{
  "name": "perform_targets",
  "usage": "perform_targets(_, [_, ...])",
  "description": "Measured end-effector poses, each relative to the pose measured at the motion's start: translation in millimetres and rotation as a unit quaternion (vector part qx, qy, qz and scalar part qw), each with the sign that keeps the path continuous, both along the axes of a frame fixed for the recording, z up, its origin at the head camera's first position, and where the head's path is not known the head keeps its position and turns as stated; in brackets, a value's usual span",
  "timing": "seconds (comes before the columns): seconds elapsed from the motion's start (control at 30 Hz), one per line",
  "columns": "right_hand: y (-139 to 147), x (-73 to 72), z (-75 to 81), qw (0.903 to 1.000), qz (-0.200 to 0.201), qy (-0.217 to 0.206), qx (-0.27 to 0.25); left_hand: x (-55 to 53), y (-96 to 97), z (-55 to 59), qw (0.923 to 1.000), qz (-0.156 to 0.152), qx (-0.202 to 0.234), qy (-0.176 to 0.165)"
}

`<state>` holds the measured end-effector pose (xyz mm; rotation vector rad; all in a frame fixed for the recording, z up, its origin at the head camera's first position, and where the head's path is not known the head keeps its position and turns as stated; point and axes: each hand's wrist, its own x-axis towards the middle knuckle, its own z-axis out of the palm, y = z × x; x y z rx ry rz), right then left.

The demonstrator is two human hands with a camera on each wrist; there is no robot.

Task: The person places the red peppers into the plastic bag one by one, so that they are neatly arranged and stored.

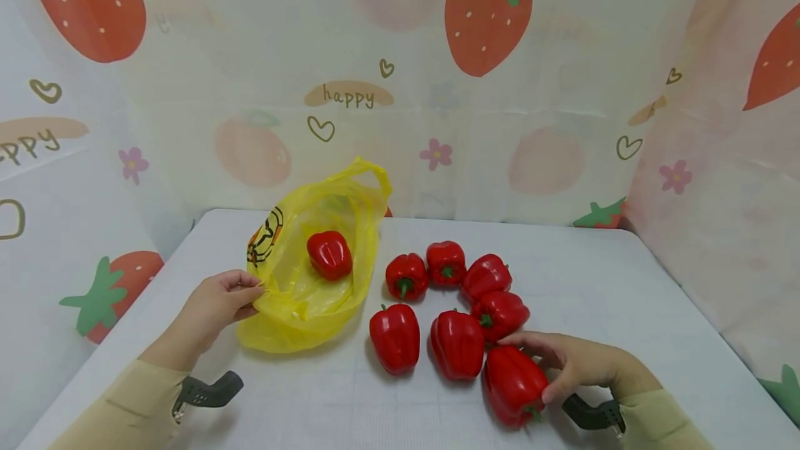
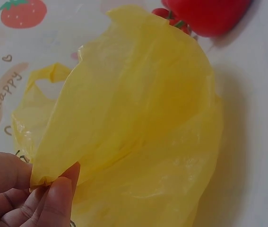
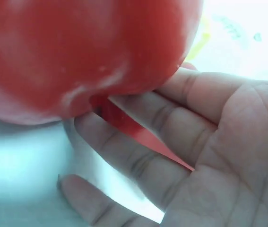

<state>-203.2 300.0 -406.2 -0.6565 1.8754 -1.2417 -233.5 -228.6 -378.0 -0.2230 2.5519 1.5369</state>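
My left hand [image 1: 220,301] pinches the edge of a yellow plastic bag [image 1: 294,328] between thumb and fingers, and its mouth stands spread toward me. Inside the bag lies one red bell pepper [image 1: 329,255]. The left wrist view shows the thin film of the bag [image 2: 138,123] drawn up from the fingertips. At the front right, my right hand [image 1: 578,364] holds another red bell pepper [image 1: 514,386], thumb near its stem end and fingers along its far side. In the right wrist view, the fingers reach against the underside of this pepper [image 3: 91,52].
Several more red bell peppers stand or lie between the bag and the right hand, among them one front-left pepper [image 1: 395,339] and one at the back [image 1: 446,262]. They rest on a white table [image 1: 300,401]. A strawberry-print cloth [image 1: 500,117] surrounds the table's back and sides.
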Motion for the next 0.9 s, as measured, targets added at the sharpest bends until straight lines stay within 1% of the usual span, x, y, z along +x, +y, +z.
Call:
perform_targets(0.2, [0, -0.1, 4.4, 0.9998, -0.004, 0.019, -0.008, -0.1, -1.1, -1.2, 1.0000, 0.001, 0.005, -0.002])
perform_targets(0.27, [0, -0.4, 8.4, 0.9995, -0.006, 0.030, -0.011, -0.1, -1.2, -1.4, 1.0000, 0.001, 0.008, -0.004])
perform_targets(0.37, [2, -1.4, 16.2, 0.9978, 0.005, 0.058, -0.032, -0.2, -1.6, -1.5, 0.9999, 0.002, 0.009, -0.007])
perform_targets(0.53, [6, -5.0, 30.6, 0.9903, 0.026, 0.117, -0.070, -1.2, -2.0, -2.5, 0.9999, 0.004, 0.008, -0.007])
perform_targets(0.7, [8, -9.9, 44.7, 0.9820, 0.031, 0.167, -0.082, -2.2, -1.4, -3.7, 0.9999, 0.002, 0.003, -0.010])
perform_targets(0.9, [6, -16.5, 55.5, 0.9766, 0.027, 0.194, -0.088, -3.3, -0.7, -4.5, 0.9999, 0.001, 0.000, -0.011])
